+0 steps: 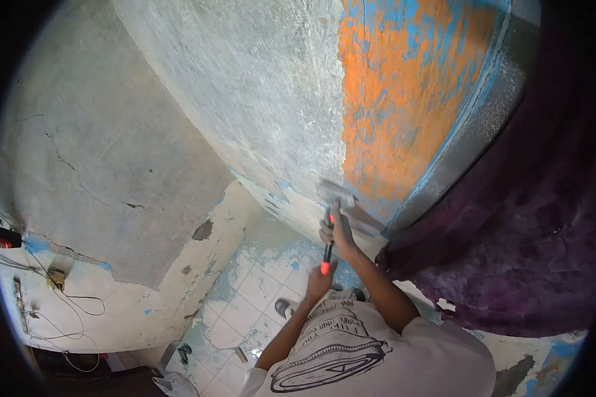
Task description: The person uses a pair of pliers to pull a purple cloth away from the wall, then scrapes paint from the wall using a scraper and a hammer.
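Note:
A long scraper with a black and orange handle is gripped in both hands. My right hand wraps round the upper handle, just below the blade. Lower down, my left hand holds the orange end of the handle. The wide grey blade, blurred by motion, is at the lower part of the wall, near the edge between bare grey plaster and orange and blue paint. Whether the blade touches the wall cannot be made out.
A dark purple cloth hangs at the right. Loose wires hang on the cracked left wall. Paint flakes and a small block lie on the tiled floor. A plastic bag is at the lower left.

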{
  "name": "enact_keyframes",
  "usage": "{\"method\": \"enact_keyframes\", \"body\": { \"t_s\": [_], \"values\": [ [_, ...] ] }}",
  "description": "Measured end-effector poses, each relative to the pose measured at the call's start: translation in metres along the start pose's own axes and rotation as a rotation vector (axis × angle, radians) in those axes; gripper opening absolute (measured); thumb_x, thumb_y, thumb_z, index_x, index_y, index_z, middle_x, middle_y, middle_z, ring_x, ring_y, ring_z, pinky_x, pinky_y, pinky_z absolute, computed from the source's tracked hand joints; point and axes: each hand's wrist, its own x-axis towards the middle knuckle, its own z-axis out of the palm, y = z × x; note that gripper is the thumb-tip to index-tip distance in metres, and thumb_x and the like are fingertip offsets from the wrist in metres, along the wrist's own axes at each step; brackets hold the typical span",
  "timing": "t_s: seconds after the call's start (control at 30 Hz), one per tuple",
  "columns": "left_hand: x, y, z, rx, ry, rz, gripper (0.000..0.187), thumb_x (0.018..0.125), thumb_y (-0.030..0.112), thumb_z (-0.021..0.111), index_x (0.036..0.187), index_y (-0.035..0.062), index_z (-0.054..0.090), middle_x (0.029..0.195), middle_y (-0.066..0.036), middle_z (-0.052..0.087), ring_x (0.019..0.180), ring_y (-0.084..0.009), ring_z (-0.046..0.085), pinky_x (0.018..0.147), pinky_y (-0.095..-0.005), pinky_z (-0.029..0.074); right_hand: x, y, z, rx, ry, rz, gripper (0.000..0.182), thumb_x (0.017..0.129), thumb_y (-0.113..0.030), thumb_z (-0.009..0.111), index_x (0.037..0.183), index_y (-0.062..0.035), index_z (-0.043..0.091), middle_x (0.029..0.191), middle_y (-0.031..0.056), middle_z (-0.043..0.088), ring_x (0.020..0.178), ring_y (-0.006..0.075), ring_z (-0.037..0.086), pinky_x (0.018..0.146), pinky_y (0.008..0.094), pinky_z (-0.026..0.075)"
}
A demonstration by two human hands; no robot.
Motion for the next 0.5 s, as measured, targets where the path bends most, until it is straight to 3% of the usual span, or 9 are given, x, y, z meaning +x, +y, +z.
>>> {"method": "enact_keyframes", "body": {
  "t_s": [0.07,0.1,0.17,0.23,0.27,0.37,0.43,0.5],
  "values": [
    [0.004,0.036,-0.013,-0.130,-0.041,0.076,0.053,0.095,0.039,0.060,0.061,-0.0004,0.051,0.049,-0.006,0.045,0.048,-0.0133,0.046,0.046,-0.0346,0.035,-0.001,-0.039,0.030,-0.047,-0.009,-0.109,0.051,0.099,-0.060,0.036,0.079,-0.0133,0.039,0.054,-0.0046,0.027,0.040,0.0071,0.028,0.039,0.0239,0.022],
    [0.002,0.057,-0.019,-0.243,-0.130,0.066,0.046,0.097,0.040,0.058,0.067,0.0059,0.050,0.052,0.000,0.044,0.049,-0.0095,0.043,0.046,-0.0292,0.035,-0.003,-0.059,0.044,-0.122,-0.048,-0.189,0.046,0.102,-0.054,0.036,0.083,-0.0117,0.041,0.055,-0.0040,0.030,0.040,0.0068,0.028,0.038,0.0234,0.023],
    [0.006,0.068,-0.026,-0.734,-0.447,0.093,0.042,0.100,0.043,0.051,0.075,0.0092,0.049,0.057,0.003,0.042,0.050,-0.0078,0.040,0.047,-0.0256,0.036,-0.004,-0.084,0.067,-0.152,-0.044,-0.286,0.043,0.103,-0.049,0.035,0.085,-0.0104,0.043,0.056,-0.0034,0.032,0.040,0.0058,0.029,0.038,0.0229,0.023],
    [0.010,0.067,-0.027,-0.845,-0.540,0.165,0.044,0.102,0.047,0.044,0.080,0.0085,0.047,0.059,0.001,0.042,0.050,-0.0085,0.041,0.048,-0.0252,0.038,0.002,-0.084,0.067,-0.213,-0.008,-0.341,0.043,0.104,-0.048,0.036,0.085,-0.0102,0.043,0.056,-0.0036,0.033,0.040,0.0055,0.030,0.038,0.0225,0.024],
    [0.013,0.058,-0.026,-0.813,-0.516,0.189,0.050,0.102,0.050,0.039,0.076,0.0081,0.047,0.056,0.001,0.042,0.047,-0.0085,0.041,0.045,-0.0249,0.036,0.002,-0.082,0.067,-0.256,0.020,-0.411,0.042,0.104,-0.047,0.036,0.085,-0.0100,0.043,0.056,-0.0037,0.033,0.040,0.0052,0.031,0.037,0.0222,0.024],
    [0.016,0.022,-0.034,-0.659,-0.474,0.077,0.052,0.103,0.049,0.038,0.071,0.0084,0.047,0.052,0.002,0.041,0.043,-0.0090,0.040,0.042,-0.0247,0.034,0.004,-0.046,0.057,-0.202,0.149,-0.375,0.035,0.105,-0.042,0.037,0.088,-0.0111,0.044,0.056,-0.0052,0.035,0.042,0.0041,0.031,0.039,0.0214,0.027],
    [0.008,0.021,-0.039,-0.590,-0.388,0.035,0.050,0.103,0.043,0.042,0.067,0.0089,0.047,0.051,0.002,0.042,0.042,-0.0083,0.040,0.041,-0.0250,0.032,0.009,-0.039,0.056,-0.215,0.167,-0.428,0.041,0.104,-0.045,0.033,0.086,-0.0102,0.044,0.056,-0.0051,0.035,0.042,0.0043,0.032,0.040,0.0215,0.028],
    [0.007,0.028,-0.040,-0.478,-0.224,0.141,0.047,0.103,0.039,0.046,0.068,0.0083,0.047,0.052,0.003,0.043,0.044,-0.0067,0.039,0.043,-0.0248,0.031,0.010,-0.046,0.062,-0.351,0.213,-0.427,0.047,0.104,-0.049,0.029,0.084,-0.0093,0.045,0.057,-0.0045,0.036,0.042,0.0050,0.033,0.040,0.0221,0.030]
  ]
}}
